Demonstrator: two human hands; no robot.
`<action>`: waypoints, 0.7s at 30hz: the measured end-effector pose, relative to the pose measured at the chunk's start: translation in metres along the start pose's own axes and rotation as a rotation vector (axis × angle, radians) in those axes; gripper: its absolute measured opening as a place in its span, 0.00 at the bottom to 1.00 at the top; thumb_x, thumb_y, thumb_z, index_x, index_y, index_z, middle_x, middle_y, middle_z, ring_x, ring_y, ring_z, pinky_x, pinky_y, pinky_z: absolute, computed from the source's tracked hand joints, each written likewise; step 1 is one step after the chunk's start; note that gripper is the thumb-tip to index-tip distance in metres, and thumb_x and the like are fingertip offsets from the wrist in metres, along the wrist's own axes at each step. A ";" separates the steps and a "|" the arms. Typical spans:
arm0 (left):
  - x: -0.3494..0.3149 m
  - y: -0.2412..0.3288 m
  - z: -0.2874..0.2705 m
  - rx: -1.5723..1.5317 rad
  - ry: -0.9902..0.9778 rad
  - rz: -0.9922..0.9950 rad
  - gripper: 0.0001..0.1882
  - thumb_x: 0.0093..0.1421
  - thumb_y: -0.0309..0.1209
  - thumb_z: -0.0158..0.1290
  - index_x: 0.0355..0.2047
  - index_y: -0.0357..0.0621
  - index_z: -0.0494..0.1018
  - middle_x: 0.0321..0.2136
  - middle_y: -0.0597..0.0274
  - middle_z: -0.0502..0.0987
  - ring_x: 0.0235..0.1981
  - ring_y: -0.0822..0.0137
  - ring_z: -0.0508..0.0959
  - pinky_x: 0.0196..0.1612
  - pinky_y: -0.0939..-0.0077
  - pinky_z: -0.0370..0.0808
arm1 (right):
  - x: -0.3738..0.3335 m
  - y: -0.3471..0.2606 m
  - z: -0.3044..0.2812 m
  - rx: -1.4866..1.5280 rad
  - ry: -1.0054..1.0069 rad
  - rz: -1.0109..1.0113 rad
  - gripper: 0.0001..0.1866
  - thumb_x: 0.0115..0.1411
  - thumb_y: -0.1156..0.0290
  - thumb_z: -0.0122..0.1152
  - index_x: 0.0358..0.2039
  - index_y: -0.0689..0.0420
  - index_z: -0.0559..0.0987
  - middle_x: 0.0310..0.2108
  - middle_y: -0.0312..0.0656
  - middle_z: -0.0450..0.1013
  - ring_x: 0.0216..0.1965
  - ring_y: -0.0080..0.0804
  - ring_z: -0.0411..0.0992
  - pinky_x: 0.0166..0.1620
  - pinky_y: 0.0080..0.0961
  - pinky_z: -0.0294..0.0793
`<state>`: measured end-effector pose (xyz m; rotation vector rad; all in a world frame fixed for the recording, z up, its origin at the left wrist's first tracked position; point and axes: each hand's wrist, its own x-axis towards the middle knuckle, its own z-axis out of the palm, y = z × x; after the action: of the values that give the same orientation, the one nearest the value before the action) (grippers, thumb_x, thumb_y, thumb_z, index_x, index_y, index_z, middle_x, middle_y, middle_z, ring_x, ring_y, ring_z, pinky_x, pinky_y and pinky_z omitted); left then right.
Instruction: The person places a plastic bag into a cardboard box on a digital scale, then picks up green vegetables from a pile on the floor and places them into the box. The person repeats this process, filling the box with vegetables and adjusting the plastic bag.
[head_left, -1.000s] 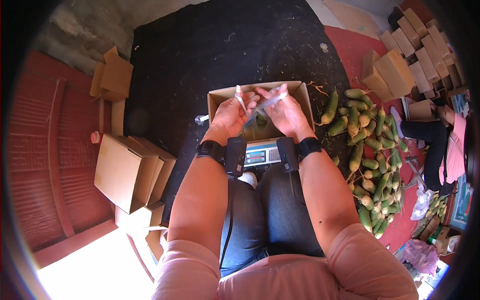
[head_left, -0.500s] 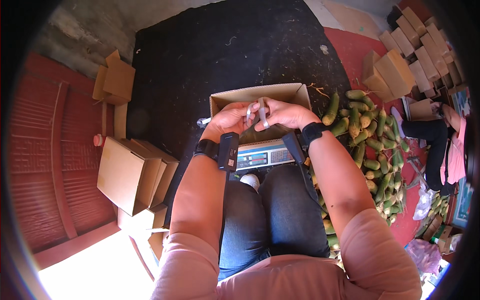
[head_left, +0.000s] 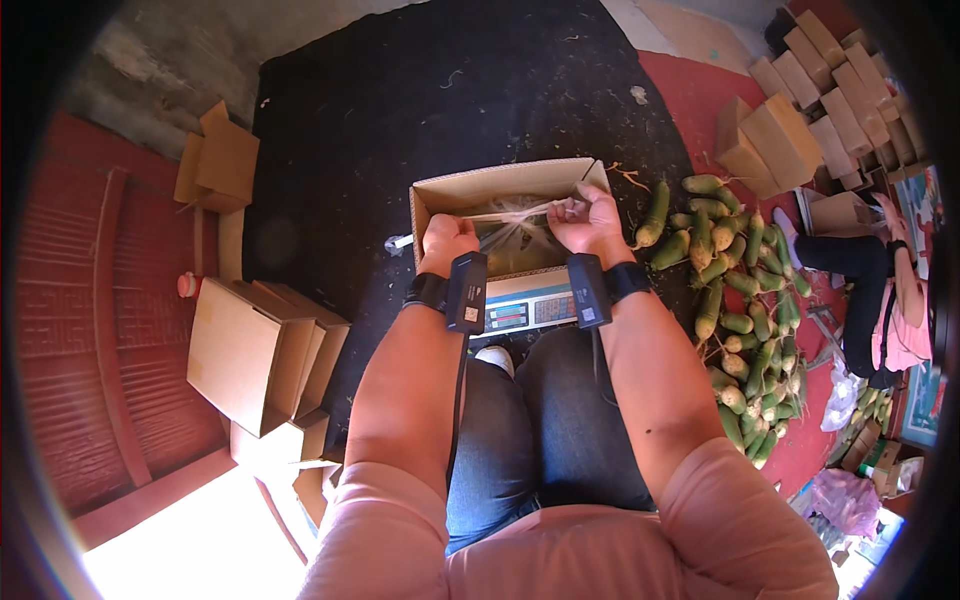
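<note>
An open cardboard box [head_left: 470, 195] sits on an electronic scale [head_left: 545, 308] in front of my knees. Inside it lies a clear plastic bag [head_left: 518, 216], gathered at the middle, its top stretched taut from side to side. My left hand [head_left: 450, 240], closed in a fist at the box's left wall, grips one end of the plastic. At the right wall my right hand [head_left: 590, 218] pinches the other end between bent fingers. Something greenish shows dimly through the film; I cannot make it out fully.
Green radishes [head_left: 740, 285] lie heaped to the right. Cardboard boxes [head_left: 245, 345] stand at the left, and more boxes [head_left: 850, 95] are stacked at the far right. A co-worker [head_left: 875, 280] sits at the right edge. A black sheet [head_left: 440, 90] covers the floor ahead.
My hands have moved apart from above the box's middle, one toward each side wall. The plastic strip between my fingers is now pulled taut, and the gathered bag has come into view.
</note>
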<state>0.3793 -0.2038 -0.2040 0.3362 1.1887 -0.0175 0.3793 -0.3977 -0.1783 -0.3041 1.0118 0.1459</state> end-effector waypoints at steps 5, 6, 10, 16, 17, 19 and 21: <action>-0.038 0.005 -0.010 2.197 -0.353 0.715 0.12 0.56 0.28 0.47 0.40 0.38 0.70 0.39 0.53 0.74 0.41 0.62 0.74 0.42 0.71 0.72 | 0.017 0.002 -0.004 0.019 0.080 -0.186 0.10 0.54 0.72 0.58 0.22 0.55 0.65 0.23 0.39 0.61 0.28 0.32 0.61 0.42 0.37 0.69; -0.035 0.008 -0.012 2.095 -0.364 0.720 0.14 0.54 0.29 0.49 0.41 0.37 0.70 0.39 0.52 0.74 0.41 0.61 0.74 0.43 0.71 0.72 | 0.016 0.002 -0.004 -0.105 0.040 -0.190 0.09 0.54 0.73 0.58 0.23 0.57 0.66 0.24 0.39 0.61 0.29 0.32 0.62 0.43 0.36 0.70; -0.020 0.016 -0.021 1.680 -0.440 0.689 0.21 0.47 0.29 0.55 0.43 0.34 0.69 0.40 0.49 0.74 0.43 0.60 0.75 0.45 0.71 0.72 | -0.015 -0.001 -0.010 -0.734 -0.229 -0.290 0.13 0.53 0.79 0.57 0.39 0.69 0.71 0.33 0.46 0.69 0.41 0.38 0.69 0.47 0.29 0.72; -0.007 0.034 -0.028 1.734 -0.529 0.878 0.33 0.38 0.29 0.64 0.46 0.29 0.68 0.42 0.45 0.74 0.45 0.58 0.75 0.48 0.72 0.71 | -0.083 0.003 0.017 -2.272 -0.616 -0.893 0.30 0.45 0.73 0.69 0.51 0.58 0.71 0.38 0.49 0.74 0.39 0.33 0.74 0.41 0.26 0.73; -0.016 0.024 -0.021 1.576 -0.518 0.740 0.33 0.38 0.28 0.64 0.47 0.29 0.68 0.42 0.45 0.74 0.45 0.58 0.75 0.48 0.72 0.71 | -0.055 0.000 0.012 -2.245 -0.824 -0.830 0.28 0.43 0.73 0.71 0.47 0.54 0.74 0.32 0.46 0.75 0.34 0.35 0.75 0.38 0.28 0.73; -0.039 0.016 -0.012 1.422 -0.506 0.630 0.34 0.37 0.27 0.65 0.47 0.30 0.68 0.42 0.46 0.74 0.45 0.59 0.75 0.48 0.72 0.71 | -0.028 0.009 0.024 -2.288 -0.699 -0.546 0.19 0.44 0.73 0.69 0.39 0.57 0.77 0.28 0.44 0.76 0.28 0.38 0.75 0.35 0.30 0.73; -0.034 0.023 -0.017 1.595 -0.560 0.822 0.34 0.37 0.25 0.65 0.48 0.31 0.68 0.41 0.48 0.75 0.45 0.60 0.75 0.49 0.72 0.71 | -0.010 0.022 0.027 -2.371 -0.691 -0.745 0.14 0.45 0.74 0.66 0.36 0.57 0.79 0.29 0.44 0.77 0.28 0.39 0.76 0.34 0.31 0.74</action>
<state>0.3549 -0.1830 -0.1729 2.0379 0.1724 -0.3289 0.3901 -0.3685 -0.1603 -2.4900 -0.5149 0.6621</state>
